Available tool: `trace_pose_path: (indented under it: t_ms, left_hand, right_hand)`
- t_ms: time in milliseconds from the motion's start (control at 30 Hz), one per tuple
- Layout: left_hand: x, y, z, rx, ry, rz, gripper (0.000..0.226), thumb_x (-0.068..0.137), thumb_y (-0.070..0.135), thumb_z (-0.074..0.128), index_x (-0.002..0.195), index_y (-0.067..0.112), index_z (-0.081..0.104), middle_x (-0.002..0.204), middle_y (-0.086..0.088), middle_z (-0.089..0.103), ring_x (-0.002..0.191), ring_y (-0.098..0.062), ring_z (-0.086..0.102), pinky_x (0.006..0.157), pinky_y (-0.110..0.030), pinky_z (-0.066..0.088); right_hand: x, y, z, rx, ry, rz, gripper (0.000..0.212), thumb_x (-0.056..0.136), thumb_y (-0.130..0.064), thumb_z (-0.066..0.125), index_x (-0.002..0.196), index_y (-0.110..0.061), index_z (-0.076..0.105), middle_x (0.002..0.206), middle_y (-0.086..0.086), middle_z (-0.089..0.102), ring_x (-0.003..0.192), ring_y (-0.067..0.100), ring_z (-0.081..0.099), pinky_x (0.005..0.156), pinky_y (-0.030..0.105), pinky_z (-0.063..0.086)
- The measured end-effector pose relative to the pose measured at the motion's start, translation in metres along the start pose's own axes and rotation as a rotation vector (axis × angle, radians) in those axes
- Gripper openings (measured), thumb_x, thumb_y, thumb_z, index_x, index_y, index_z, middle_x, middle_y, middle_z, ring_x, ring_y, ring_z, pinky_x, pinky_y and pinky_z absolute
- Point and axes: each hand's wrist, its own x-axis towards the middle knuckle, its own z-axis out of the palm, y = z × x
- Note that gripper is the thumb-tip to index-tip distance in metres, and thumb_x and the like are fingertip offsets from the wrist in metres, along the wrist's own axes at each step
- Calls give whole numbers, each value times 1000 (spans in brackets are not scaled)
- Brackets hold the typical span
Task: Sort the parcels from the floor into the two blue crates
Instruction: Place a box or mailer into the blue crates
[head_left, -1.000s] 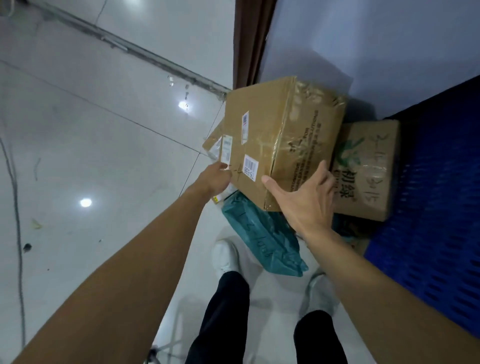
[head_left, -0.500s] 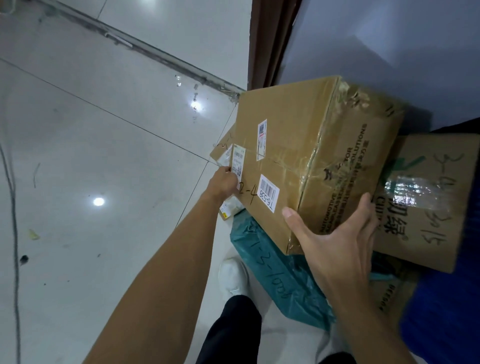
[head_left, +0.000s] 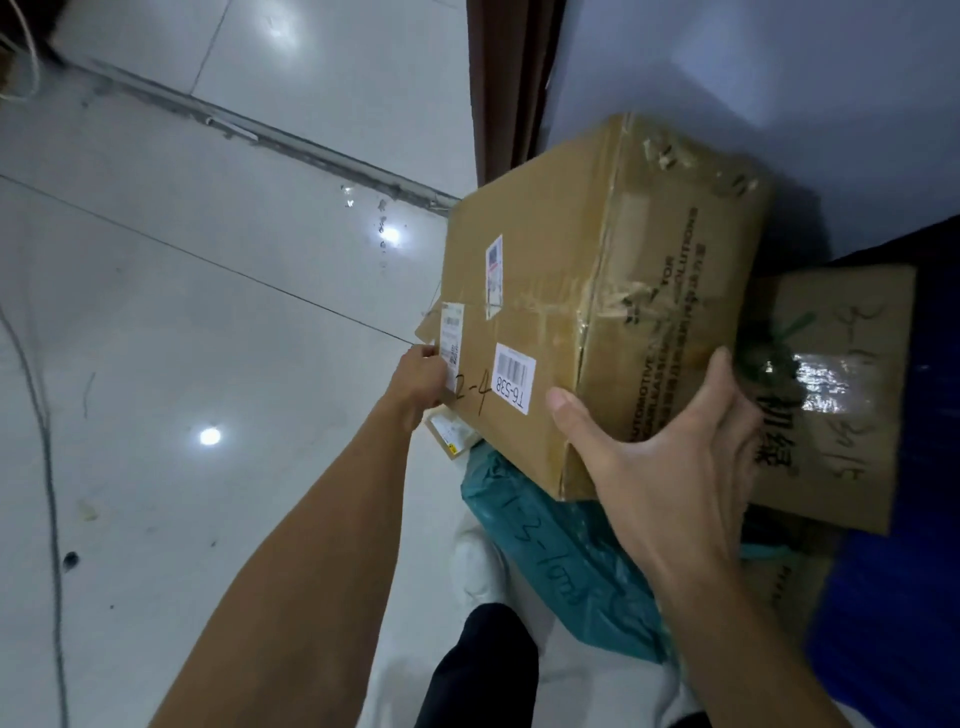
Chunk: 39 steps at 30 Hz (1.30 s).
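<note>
A large brown cardboard box (head_left: 550, 270) marked "2-4", with barcode labels, is tilted between both my hands. My left hand (head_left: 418, 382) grips its near left edge. My right hand (head_left: 670, 452) wraps the near right corner, thumb on the top face and fingers on the printed side. Under it lies a teal plastic mailer (head_left: 561, 561) with handwriting. To the right rests a second brown box (head_left: 841, 410) with green print and shiny tape. A blue crate (head_left: 914, 597) fills the right edge.
A small flat cardboard parcel (head_left: 449, 434) pokes out under the big box by my left hand. A brown door frame (head_left: 511, 83) and pale wall stand behind. My white shoes (head_left: 475, 566) are on the glossy tiled floor; a thin cable (head_left: 47, 441) runs along the left.
The big box has come nearer and higher in view, and my right hand has closed further round its near right corner. My left hand stays on the left edge.
</note>
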Motion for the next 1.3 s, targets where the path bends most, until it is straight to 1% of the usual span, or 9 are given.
trace_pose_path:
  t_ms: [133,300,500,600,700,900,1100,1233,1300]
  left_hand:
    - [-35,7,-20,-16,22,-19,49,84,-5,39,129,8,52,120,-10,63,106,-27,62,60,-29,54]
    - [-94,23,-41,-26,57,-19,49,81,-3,44,128,6,52,120,-11,64,103,-25,64,57,-28,54]
    - [-191,65,-50,19,118,41,35,88,-4,43,121,8,49,106,-5,60,85,-14,59,64,-33,56]
    - [-244,84,-49,48,145,57,35,89,-3,45,122,7,48,109,-6,58,83,-13,58,62,-33,55]
    - [-306,101,-44,89,179,68,33,93,3,45,126,8,46,115,-7,58,84,-13,56,68,-34,55]
    - [-452,120,-13,113,248,142,35,87,2,53,122,3,49,115,-11,59,99,-23,60,63,-26,50]
    - [-576,127,46,18,237,218,19,83,-6,51,100,2,56,90,-8,61,76,-17,57,68,-28,47]
    - [-636,130,82,-87,174,277,14,76,2,50,84,5,61,92,-10,69,71,-20,60,63,-27,47]
    - [-660,132,98,-82,159,297,17,79,5,50,90,6,63,93,-9,69,72,-20,62,64,-27,49]
  right_hand:
    - [-7,-20,-29,-16,-54,-44,136,50,-97,55,156,-30,0,154,7,21,143,30,24,118,50,19]
    - [-29,-39,-80,5,-90,-80,136,50,-97,56,156,-31,1,155,9,21,143,31,24,118,49,19]
    - [-55,-33,-166,76,-150,-55,134,53,-97,55,156,-31,0,157,13,20,144,33,25,119,54,23]
    - [-71,-23,-217,125,-178,-37,131,54,-96,54,156,-32,1,157,11,20,143,33,27,117,54,25]
    - [-87,-13,-272,185,-205,-38,131,52,-97,52,156,-35,2,158,10,21,142,32,28,116,54,28]
    - [-123,21,-388,292,-240,-98,125,57,-95,53,157,-35,7,155,10,26,140,33,32,115,55,29]
    - [-143,77,-496,369,-267,-155,127,55,-96,54,157,-33,13,151,7,32,137,31,35,114,55,31]
    - [-151,128,-550,507,-320,-130,123,54,-94,63,155,-36,20,150,0,39,136,25,41,113,49,35]
    - [-158,151,-572,566,-329,-129,121,60,-89,66,156,-31,21,149,-2,41,133,23,45,112,46,38]
